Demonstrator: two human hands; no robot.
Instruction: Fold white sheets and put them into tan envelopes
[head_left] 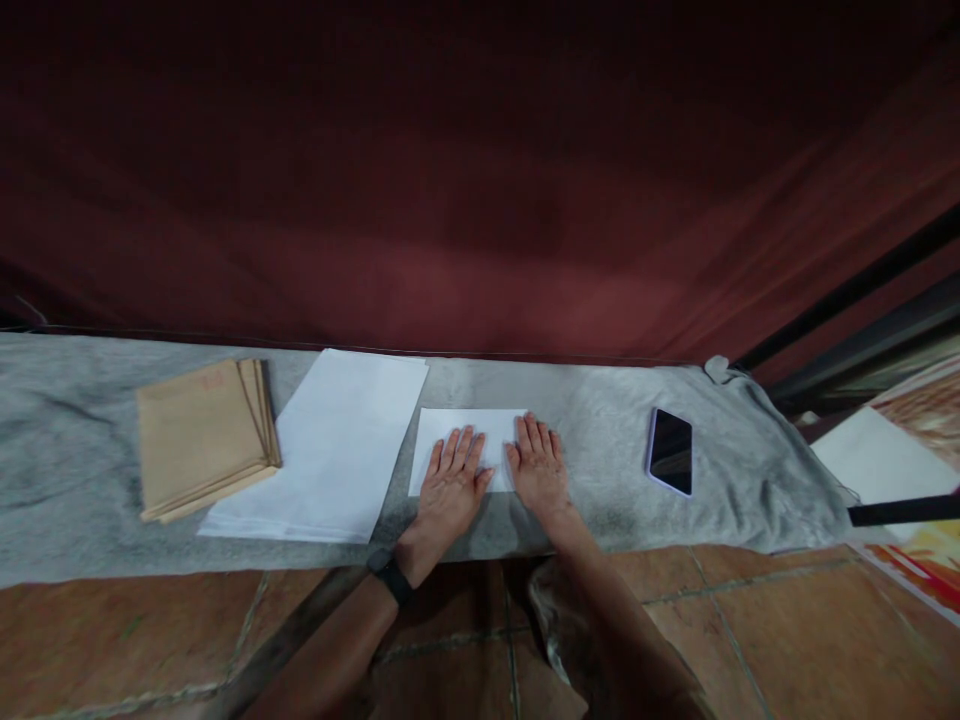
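Observation:
A small white rectangle of paper [495, 425] lies flat on the grey cloth in front of me; whether it is folded I cannot make out. My left hand [456, 475] rests palm down on its left half, fingers spread and thumb out to the right. On its right edge lies my right hand [538, 465], also flat, with the fingers stretched forward and covering that side. To the left, a pile of larger white sheets [337, 440] is spread at a slant. Several brown paper envelopes [199, 425] are stacked on the pile's left border.
Grey cloth [600, 400] covers the long narrow surface. A phone with a purple edge [670, 452] lies to the right. Behind hangs a dark red curtain [480, 250]. Dark bars [862, 290] stand at the right, and below is a tiled floor [810, 620].

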